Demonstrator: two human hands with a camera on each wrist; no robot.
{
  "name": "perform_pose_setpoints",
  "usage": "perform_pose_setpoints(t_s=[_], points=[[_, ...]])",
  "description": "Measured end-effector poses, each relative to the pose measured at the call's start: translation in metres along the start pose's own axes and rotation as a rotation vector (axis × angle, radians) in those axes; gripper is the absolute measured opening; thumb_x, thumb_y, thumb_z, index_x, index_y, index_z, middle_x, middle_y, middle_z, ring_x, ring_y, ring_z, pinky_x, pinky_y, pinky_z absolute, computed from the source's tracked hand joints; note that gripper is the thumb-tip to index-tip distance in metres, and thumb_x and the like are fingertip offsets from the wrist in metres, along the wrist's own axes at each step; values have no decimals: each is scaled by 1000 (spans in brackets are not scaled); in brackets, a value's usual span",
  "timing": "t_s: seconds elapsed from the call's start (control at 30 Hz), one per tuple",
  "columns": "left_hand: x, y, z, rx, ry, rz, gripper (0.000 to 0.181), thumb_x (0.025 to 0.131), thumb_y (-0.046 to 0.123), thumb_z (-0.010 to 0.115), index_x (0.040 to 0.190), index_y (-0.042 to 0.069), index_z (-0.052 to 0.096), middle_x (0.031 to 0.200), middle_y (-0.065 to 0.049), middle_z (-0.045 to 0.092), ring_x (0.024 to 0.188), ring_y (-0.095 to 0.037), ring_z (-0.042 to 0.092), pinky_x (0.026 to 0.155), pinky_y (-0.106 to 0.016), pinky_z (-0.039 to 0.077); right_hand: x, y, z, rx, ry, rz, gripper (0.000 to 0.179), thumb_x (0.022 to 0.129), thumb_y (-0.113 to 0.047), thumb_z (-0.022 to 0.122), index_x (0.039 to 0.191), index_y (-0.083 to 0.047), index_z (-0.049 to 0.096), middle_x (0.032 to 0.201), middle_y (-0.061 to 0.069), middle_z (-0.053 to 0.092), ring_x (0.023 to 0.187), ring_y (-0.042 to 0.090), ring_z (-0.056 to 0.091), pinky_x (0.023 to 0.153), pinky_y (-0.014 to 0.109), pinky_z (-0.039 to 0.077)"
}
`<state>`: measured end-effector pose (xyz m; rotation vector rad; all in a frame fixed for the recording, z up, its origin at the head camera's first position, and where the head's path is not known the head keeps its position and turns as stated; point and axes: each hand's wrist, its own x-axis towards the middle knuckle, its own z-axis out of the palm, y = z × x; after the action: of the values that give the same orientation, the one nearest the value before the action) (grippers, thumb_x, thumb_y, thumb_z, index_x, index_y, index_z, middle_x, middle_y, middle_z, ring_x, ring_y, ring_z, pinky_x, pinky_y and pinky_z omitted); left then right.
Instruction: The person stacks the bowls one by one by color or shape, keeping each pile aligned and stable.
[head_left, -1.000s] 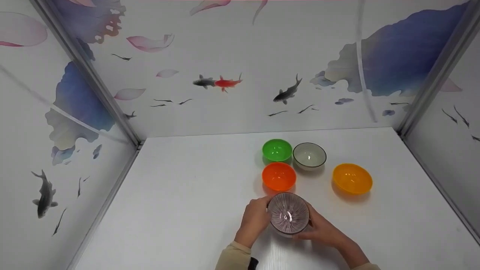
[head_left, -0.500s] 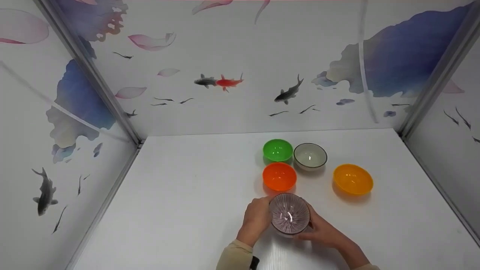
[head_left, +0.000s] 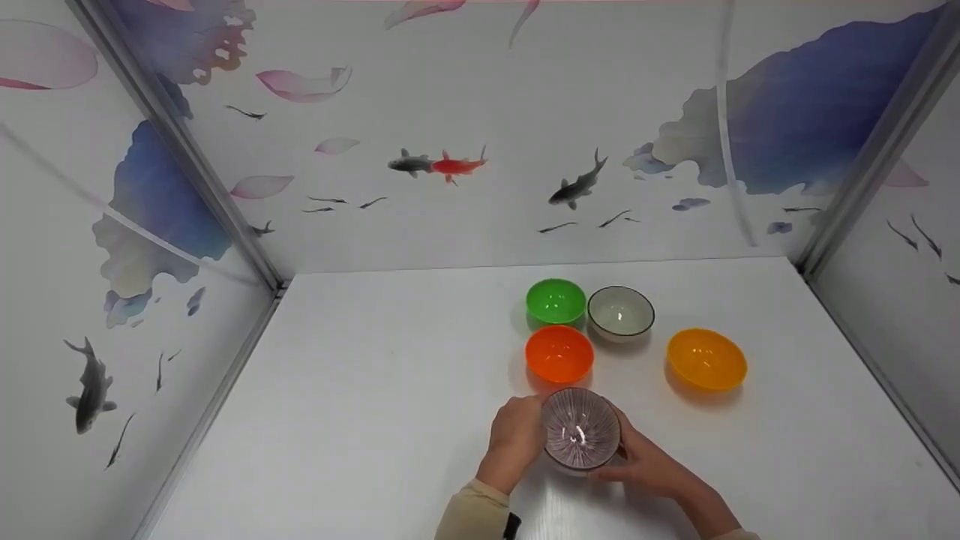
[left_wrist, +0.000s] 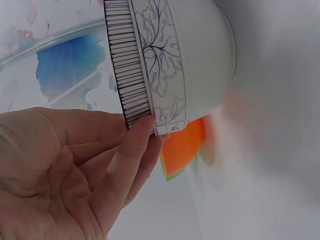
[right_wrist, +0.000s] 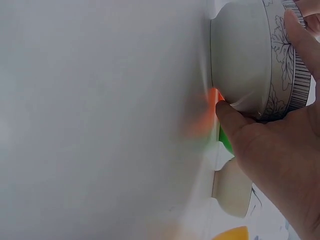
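A bowl with a purple-striped inside (head_left: 581, 427) is near the front of the table, between both hands, and looks nested in a white bowl with a leaf-pattern band (left_wrist: 162, 47). My left hand (head_left: 516, 435) pinches the rim from the left; in the left wrist view its fingertips (left_wrist: 145, 122) lie where the striped and leaf bands meet. From the right, my right hand (head_left: 641, 461) grips the bowls' side, thumb (right_wrist: 230, 112) low on the white wall and a finger up at the bands. Whether the base touches the table cannot be seen clearly.
Just beyond the held bowls stands an orange bowl (head_left: 559, 354). Behind it are a green bowl (head_left: 555, 301) and a dark-rimmed pale bowl (head_left: 620, 311). A yellow bowl (head_left: 706, 360) stands to the right. Patterned walls enclose the white table (head_left: 360, 375) at the back and sides.
Both hands keep their hold on the bowls and barely move. The left hand shifts very slightly to the right. The other bowls stay in place.
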<state>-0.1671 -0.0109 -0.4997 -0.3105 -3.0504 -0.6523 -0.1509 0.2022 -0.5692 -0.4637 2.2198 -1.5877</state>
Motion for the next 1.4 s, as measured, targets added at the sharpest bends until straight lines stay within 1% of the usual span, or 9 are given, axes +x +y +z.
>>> perform_pose_setpoints(t_s=[0.17,0.37,0.53,0.67,0.77,0.93,1.07,1.17,1.4], points=[[0,1,1,34,-10,0,20,83,-7,65,92,6,76,79,-8,74,67,-20,68,52,-32,51,-1,1,0,33,-4,-9,118,79,-20,84,158,0,-2,163,30,12,149,48,19,109,9,33],[2,1,2,32,-7,2,19,83,-6,64,92,7,76,80,-9,74,70,-23,70,54,-34,53,-2,0,-1,24,-1,5,117,80,-21,84,159,-1,-1,163,30,12,150,48,20,116,22,35],[3,1,1,33,-8,8,20,82,-6,64,92,8,76,80,-9,74,71,-25,71,55,-35,54,-2,0,-2,33,-1,9,117,80,-20,84,159,-2,-1,163,29,13,150,47,20,104,3,31],[4,-1,-1,-14,-43,-4,29,82,-8,64,102,9,76,84,-9,74,71,-22,68,54,-32,51,-1,-1,-2,22,3,21,116,80,-21,84,159,-2,0,163,28,15,149,45,23,119,27,36],[6,-4,-4,-133,-108,-39,36,83,-7,65,113,10,75,90,-7,74,71,-17,61,54,-28,48,-1,-3,-1,20,5,35,116,79,-21,84,158,-2,1,163,28,16,149,45,24,122,54,27],[11,-13,-5,-327,-173,-82,32,89,6,69,120,10,73,101,-4,75,82,-15,63,68,-28,58,-1,-4,-1,4,12,37,116,79,-23,84,158,-1,2,163,28,17,148,46,26,121,58,26],[15,-21,1,-384,-149,-87,26,93,21,69,117,12,74,105,-2,75,94,-17,69,82,-33,61,-3,-2,0,-20,9,17,114,80,-23,83,158,1,3,162,29,19,148,44,26,119,26,34],[19,-26,7,-394,-101,-91,25,95,31,67,113,14,74,103,0,75,94,-16,69,82,-34,60,-3,0,0,-21,7,11,114,80,-24,83,157,2,3,162,29,19,148,45,25,106,5,30],[29,-36,23,-410,78,-106,41,93,21,70,129,7,58,113,-8,73,97,-24,72,81,-38,61,-4,-1,-1,-2,8,14,114,80,-24,83,158,0,3,163,28,18,149,45,23,103,2,28]])
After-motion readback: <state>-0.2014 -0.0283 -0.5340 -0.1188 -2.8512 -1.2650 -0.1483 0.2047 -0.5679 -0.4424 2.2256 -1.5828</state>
